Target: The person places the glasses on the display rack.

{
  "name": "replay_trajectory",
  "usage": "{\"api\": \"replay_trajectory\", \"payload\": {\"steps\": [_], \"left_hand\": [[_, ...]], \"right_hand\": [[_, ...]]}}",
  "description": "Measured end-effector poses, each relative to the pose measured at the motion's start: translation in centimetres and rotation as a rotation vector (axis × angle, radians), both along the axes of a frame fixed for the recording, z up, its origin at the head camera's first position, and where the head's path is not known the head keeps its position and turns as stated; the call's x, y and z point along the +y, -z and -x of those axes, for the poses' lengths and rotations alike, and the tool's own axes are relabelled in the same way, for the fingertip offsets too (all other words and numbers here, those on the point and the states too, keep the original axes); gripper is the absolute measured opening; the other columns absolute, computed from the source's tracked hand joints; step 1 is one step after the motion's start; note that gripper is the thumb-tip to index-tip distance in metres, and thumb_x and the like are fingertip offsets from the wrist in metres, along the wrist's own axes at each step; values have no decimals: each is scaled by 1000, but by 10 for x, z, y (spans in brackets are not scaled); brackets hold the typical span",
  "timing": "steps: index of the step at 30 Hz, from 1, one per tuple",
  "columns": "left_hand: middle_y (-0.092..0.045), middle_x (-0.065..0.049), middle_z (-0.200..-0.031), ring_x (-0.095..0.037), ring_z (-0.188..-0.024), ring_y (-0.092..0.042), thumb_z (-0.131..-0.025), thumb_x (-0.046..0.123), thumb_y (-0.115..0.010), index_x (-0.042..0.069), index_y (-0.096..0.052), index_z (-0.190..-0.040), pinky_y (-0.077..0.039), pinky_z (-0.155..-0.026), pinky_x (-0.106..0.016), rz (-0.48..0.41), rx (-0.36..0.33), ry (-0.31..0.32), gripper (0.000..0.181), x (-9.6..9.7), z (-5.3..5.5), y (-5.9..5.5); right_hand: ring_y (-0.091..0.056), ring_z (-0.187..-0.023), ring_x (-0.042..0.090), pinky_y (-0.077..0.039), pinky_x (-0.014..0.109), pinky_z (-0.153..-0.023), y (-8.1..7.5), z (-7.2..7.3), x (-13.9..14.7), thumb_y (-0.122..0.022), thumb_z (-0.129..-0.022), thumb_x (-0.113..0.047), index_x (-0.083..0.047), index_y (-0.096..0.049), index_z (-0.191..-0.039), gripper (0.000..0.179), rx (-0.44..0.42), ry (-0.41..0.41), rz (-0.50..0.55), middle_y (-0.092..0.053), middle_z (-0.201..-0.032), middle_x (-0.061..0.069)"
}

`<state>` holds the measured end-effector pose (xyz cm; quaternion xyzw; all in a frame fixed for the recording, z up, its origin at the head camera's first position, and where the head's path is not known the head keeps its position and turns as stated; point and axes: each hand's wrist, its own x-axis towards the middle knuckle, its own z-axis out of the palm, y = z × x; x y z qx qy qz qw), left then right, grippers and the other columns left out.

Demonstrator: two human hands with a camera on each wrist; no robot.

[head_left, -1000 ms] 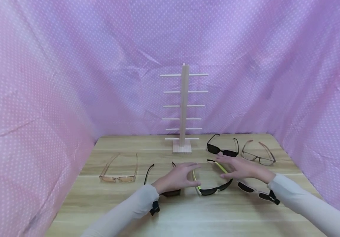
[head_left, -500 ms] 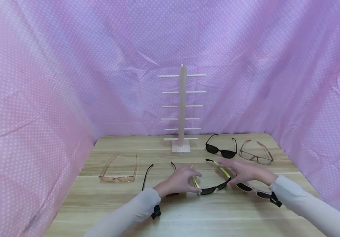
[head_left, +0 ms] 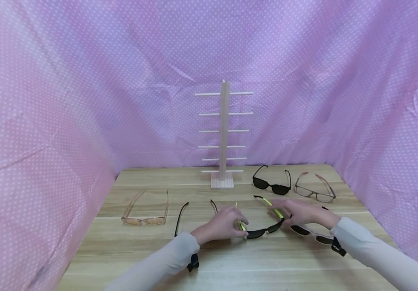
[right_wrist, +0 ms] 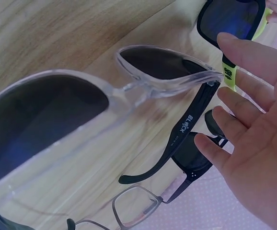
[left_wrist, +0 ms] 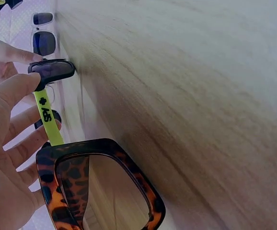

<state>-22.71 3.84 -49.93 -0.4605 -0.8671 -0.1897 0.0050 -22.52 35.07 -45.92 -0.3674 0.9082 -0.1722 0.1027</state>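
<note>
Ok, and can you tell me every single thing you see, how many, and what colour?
display stand: one, pale wood, white pegs, back middle
peach-tinted glasses: one, see-through peach, far left
tortoiseshell glasses: one, brown-orange and black, left of middle, partly covered
yellow-armed sunglasses: one, black and yellow, front middle
clear-framed sunglasses: one, clear with dark lenses, front right
black sunglasses: one, black, back right
thin-framed glasses: one, grey with reddish arms, far right
table: one, light wood, underneath
spotted cloth: pieces uncountable, pink-purple, back and sides
wrist gadgets: two, black, at the cuffs
sleeves: two, off-white, front
hands, left and right: two, bare, either side of the yellow-armed sunglasses
</note>
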Motion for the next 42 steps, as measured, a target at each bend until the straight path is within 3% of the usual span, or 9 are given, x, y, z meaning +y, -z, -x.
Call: {"api": "replay_trajectory", "payload": {"steps": [11, 15, 21, 29, 34, 37, 42], "left_hand": [[-76, 12, -104, -3, -106, -65, -92, 29, -76, 23, -80, -102, -45, -111, -27, -9, -35, 29, 12, -3, 3, -1], [-76, 12, -103, -3, -104, -65, -92, 26, -77, 21, -81, -100, -48, -105, -23, -18, -44, 25, 10, -4, 5, 0], [-77, 9, -106, -6, -109, -66, -93, 24, -76, 19, -80, -101, -47, -108, -25, -32, -61, 16, 11, -7, 7, -1], [-77, 4, -106, -10, -108, -67, -96, 17, -72, 14, -80, -102, -51, -103, -25, -116, -75, 33, 10, -15, 10, -8], [-76, 4, -108, -10, -110, -65, -98, 16, -70, 13, -79, -104, -50, -105, -28, -186, -169, -7, 11, -23, 13, -16], [-76, 2, -108, -12, -109, -65, -98, 16, -70, 13, -79, -104, -52, -102, -28, -224, -209, -31, 12, -26, 15, -21], [-76, -3, -107, -17, -107, -67, -97, 13, -70, 9, -78, -104, -53, -100, -30, -281, -215, -32, 12, -30, 21, -34]], "right_hand": [[-61, -123, 42, -53, 58, -99, 4, 2, -1, -76, -80, 1, -3, -66, -132, 53, -38, 43, 24, -64, -137, 20], [-65, -118, 36, -55, 56, -97, 5, 4, -1, -77, -82, -1, -6, -71, -125, 44, -63, 55, 44, -72, -126, 11], [-69, -107, 22, -58, 46, -91, 8, 6, 0, -77, -83, 0, -11, -77, -110, 29, -91, 32, 100, -77, -110, 3], [-71, -104, 20, -61, 38, -89, 6, 10, -1, -72, -83, 6, -4, -78, -104, 24, -93, -26, 171, -78, -105, 9], [-72, -101, 17, -63, 39, -82, -4, 12, -6, -69, -87, 7, 1, -77, -105, 21, -140, 6, 236, -77, -107, 17], [-73, -98, 15, -62, 38, -84, -10, 13, -7, -73, -87, 4, 1, -78, -103, 17, -104, 25, 271, -78, -104, 16], [-69, -91, 11, -59, 29, -77, -17, 15, -9, -76, -86, 0, -2, -79, -100, 14, 8, 21, 353, -77, -97, 10]]}}
